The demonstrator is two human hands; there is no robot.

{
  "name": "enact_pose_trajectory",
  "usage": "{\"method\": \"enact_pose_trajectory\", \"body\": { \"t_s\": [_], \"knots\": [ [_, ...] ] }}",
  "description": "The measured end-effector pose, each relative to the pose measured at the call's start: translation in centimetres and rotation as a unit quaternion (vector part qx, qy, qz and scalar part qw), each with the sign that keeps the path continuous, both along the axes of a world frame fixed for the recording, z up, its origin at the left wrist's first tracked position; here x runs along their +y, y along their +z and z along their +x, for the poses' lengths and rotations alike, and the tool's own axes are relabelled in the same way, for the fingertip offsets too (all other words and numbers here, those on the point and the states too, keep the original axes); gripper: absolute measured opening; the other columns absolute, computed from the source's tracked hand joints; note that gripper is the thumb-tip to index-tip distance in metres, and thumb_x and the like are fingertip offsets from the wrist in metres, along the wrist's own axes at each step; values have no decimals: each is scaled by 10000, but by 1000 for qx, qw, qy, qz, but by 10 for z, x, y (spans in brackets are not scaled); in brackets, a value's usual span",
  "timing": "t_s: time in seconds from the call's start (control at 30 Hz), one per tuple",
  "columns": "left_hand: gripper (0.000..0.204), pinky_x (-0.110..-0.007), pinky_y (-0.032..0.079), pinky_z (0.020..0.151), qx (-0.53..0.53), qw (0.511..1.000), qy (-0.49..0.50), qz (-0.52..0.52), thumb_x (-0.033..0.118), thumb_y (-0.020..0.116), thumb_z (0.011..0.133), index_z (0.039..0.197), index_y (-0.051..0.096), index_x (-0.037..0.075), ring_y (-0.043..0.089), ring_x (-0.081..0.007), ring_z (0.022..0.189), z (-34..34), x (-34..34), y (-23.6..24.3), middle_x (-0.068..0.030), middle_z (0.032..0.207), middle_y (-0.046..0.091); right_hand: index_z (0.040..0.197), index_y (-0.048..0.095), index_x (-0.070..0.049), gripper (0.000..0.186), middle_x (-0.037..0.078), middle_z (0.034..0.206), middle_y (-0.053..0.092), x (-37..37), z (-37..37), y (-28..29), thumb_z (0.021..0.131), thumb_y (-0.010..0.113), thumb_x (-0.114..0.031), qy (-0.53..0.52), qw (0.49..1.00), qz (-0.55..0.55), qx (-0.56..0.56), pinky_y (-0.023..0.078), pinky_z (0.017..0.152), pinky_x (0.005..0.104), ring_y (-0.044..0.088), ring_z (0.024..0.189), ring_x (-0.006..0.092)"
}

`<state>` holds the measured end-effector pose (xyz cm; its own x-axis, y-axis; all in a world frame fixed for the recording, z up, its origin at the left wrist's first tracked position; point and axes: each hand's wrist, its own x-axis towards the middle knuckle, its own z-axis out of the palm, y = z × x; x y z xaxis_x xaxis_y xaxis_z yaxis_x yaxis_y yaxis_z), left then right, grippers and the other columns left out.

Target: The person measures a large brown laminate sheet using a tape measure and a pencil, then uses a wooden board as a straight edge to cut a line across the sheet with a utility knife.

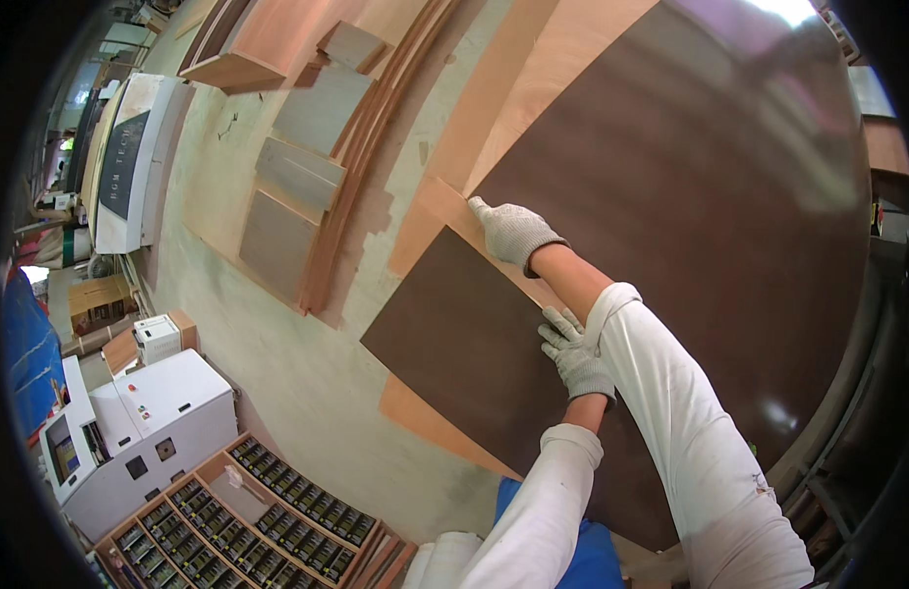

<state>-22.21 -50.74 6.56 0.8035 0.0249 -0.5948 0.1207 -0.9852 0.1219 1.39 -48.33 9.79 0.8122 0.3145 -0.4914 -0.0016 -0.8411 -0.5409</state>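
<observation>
A large glossy dark brown sheet [700, 187] lies at the right, with a smaller dark brown panel [454, 319] beside it. Between their edges shows a narrow band of light wood [503, 263]. In a grey knit glove, my right hand [513, 232] is at the big sheet's left corner, its fingers drawn together on that corner. My left hand [575, 358], gloved the same way, rests lower down near the panel's upper right edge. Its fingers are stretched out flat and hold nothing. The left fingertips come close to my right sleeve.
Plywood [430, 417] shows under the panel. Long wooden strips [361, 182] and grey boards [322, 110] lie on the floor at upper left. A white machine [169, 402] and a compartmented wooden rack [204, 471] of small dark items stand at lower left, another white machine [145, 167] at far left.
</observation>
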Motion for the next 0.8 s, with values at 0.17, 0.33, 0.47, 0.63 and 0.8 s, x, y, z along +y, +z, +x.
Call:
{"method": "enact_pose_trajectory", "body": {
  "t_s": [0.17, 0.33, 0.47, 0.63, 0.8],
  "knots": [
    [918, -595, 341, 1184, 57, 998, -16, 35, 439, 650, 959, 1630, 243, -37, 305, -563, 1504, 12, 2, 20, -352, 1697, 117, 1533, 434, -54, 572, 263, 1177, 718, -31, -49, 13, 965, 505, -39, 26, 998, -26, 55, 577, 891, 509, 714, 1063, 424],
    [1100, -600, 322, 1200, -23, 999, -6, 39, 533, 754, 860, 1630, 224, -47, 285, -571, 1507, -1, 13, -1, -355, 1694, 115, 1450, 462, -36, 528, 242, 1079, 734, -80, -139, 40, 987, 600, -248, 29, 998, -24, 41, 579, 840, 517, 725, 1027, 416],
    [1270, -588, 304, 1220, 41, 999, -6, 27, 581, 845, 762, 1639, 185, -58, 271, -562, 1520, 5, 5, 10, -350, 1703, 64, 1492, 445, -40, 552, 243, 1105, 736, -92, -114, 58, 987, 576, -219, 114, 976, -108, 150, 577, 859, 521, 724, 1028, 411],
    [1262, -584, 298, 1223, 111, 992, -40, 39, 593, 834, 788, 1642, 173, -61, 240, -567, 1532, 20, -3, 30, -368, 1700, 20, 1607, 373, -112, 646, 221, 1121, 732, -56, -43, 35, 981, 526, -75, 1, 1000, -16, -23, 566, 862, 505, 717, 1013, 392],
    [1076, -626, 283, 1217, 41, 999, 4, 28, 506, 738, 893, 1647, 200, -44, 236, -577, 1530, 4, 5, -5, -351, 1711, 41, 1626, 346, -115, 685, 233, 1163, 723, 2, -6, -10, 961, 482, -17, -3, 999, 25, -19, 556, 893, 503, 706, 1053, 395]
  ]
}}
